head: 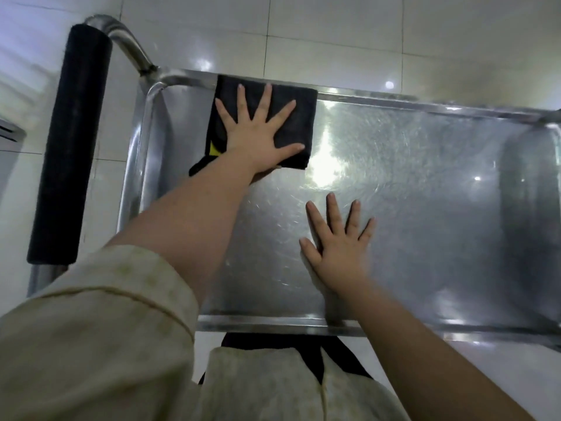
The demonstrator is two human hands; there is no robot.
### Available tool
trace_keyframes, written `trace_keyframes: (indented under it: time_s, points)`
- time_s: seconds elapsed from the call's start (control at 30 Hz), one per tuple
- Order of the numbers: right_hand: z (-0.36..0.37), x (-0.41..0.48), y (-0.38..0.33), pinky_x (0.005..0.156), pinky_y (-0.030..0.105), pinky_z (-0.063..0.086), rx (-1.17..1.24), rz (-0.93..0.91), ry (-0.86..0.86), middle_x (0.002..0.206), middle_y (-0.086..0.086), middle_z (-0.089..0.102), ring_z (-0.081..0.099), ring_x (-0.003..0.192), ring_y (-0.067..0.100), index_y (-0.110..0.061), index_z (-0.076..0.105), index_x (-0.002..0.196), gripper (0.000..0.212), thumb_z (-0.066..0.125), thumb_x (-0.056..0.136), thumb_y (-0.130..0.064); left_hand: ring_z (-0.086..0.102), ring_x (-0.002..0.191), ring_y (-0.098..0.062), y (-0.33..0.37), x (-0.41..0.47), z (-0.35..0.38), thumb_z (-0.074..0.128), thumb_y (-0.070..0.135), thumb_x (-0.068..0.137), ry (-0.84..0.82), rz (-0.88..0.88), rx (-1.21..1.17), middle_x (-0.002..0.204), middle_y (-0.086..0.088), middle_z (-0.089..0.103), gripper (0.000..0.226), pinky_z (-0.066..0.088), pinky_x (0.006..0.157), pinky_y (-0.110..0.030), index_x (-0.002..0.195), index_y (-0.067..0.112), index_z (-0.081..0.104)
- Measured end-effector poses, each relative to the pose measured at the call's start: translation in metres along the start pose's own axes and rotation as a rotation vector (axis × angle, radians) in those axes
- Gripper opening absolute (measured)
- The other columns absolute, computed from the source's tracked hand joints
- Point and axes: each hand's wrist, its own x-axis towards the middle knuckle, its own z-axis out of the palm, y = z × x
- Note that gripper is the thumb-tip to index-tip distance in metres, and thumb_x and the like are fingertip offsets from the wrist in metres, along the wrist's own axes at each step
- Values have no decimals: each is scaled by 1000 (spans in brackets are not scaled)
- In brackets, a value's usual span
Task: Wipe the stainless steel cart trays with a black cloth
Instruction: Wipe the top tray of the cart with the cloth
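Head view: cloth (306,117) partly under hand (255,138)

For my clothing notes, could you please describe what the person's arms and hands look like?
The left hand and right hand wear no gloves, rings or watch. A loose cream sleeve, faintly stained, ends above the left forearm; the right forearm is uncovered.

a cream sleeve (100,314) pushed up the forearm, dark trousers (303,350) below.
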Motion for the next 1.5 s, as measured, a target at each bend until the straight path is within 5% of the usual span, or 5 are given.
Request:
trace_keyframes:
  time_s: [0.43, 0.7, 0.87, 1.23, 1.5]
  points:
    - [-28, 35, 116, 114, 63, -9, 3, 109, 38, 163, -9, -10, -14, 148, 38, -53, -15, 147, 71, 3, 85, -82, -4, 144, -54, 84, -239, 89, 29, 88, 78, 9, 212, -14, 165, -8, 6, 88, 3, 102, -82, 154, 45, 14]
    - [-16, 34, 114, 116, 62, -5, 45, 93, 145, 164, -7, -3, -10, 149, 36, -48, -4, 152, 68, 15, 92, -73, -23, 142, -48, 95, -76, 42, 10, 96, 69, 42, -34, -36, 163, 2, -18, 90, -13, 103, -77, 146, 56, -16]
    - [-17, 36, 116, 115, 62, -8, 52, 93, 146, 164, -7, -6, -14, 149, 34, -47, -4, 152, 63, 16, 96, -68, -22, 143, -48, 108, 7, 10, 9, 96, 68, -18, -77, -44, 163, 1, -18, 93, -13, 102, -78, 149, 54, -9]
    - [-23, 39, 116, 113, 65, -11, 41, 97, 89, 164, -6, -10, -17, 148, 35, -46, -3, 153, 58, 11, 99, -63, -12, 145, -51, 139, -218, 87, 26, 88, 79, -15, 183, -33, 165, -6, -4, 89, -2, 104, -79, 155, 45, 6]
    - [-46, 17, 99, 117, 58, -5, 417, 82, 248, 163, 0, 18, -5, 150, 36, -31, 34, 151, 52, 39, 101, -43, -36, 140, -30, 134, -223, 69, 16, 87, 81, -38, 85, -201, 160, 14, -21, 74, -34, 100, -59, 145, 61, -10]
